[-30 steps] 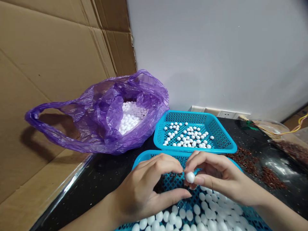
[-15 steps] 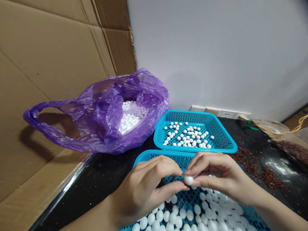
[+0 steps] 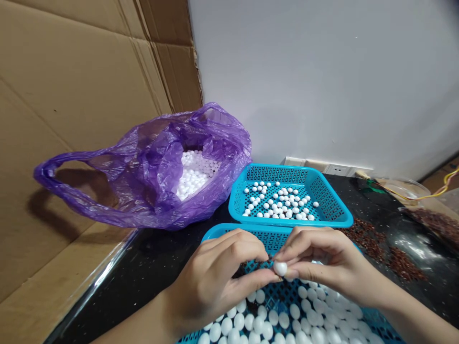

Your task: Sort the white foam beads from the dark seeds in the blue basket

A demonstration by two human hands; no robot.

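A small smooth white ball [image 3: 280,268] is pinched between the thumb and fingers of my right hand [image 3: 321,255]. My left hand [image 3: 222,270] curves in from the other side. Its thumb tip touches the underside of the ball, while its index fingertip stays a little apart from it, leaving a gap. Dark reddish-brown bits show near the fingertips. Both hands are above the near blue basket [image 3: 215,230], which holds many white balls [image 3: 258,325] of the same kind.
Behind stands another blue basket [image 3: 290,222] with smaller-looking white balls. A purple plastic bag [image 3: 154,162] full of white pellets leans against cardboard [image 3: 89,71] at left. Reddish-brown flakes [image 3: 405,265] lie on the black counter [image 3: 118,286] at right, near wall sockets [image 3: 337,169] and wires.
My left index fingertip has drawn slightly back from the ball. The ball stays in my right fingers, and the baskets and bag have not moved.
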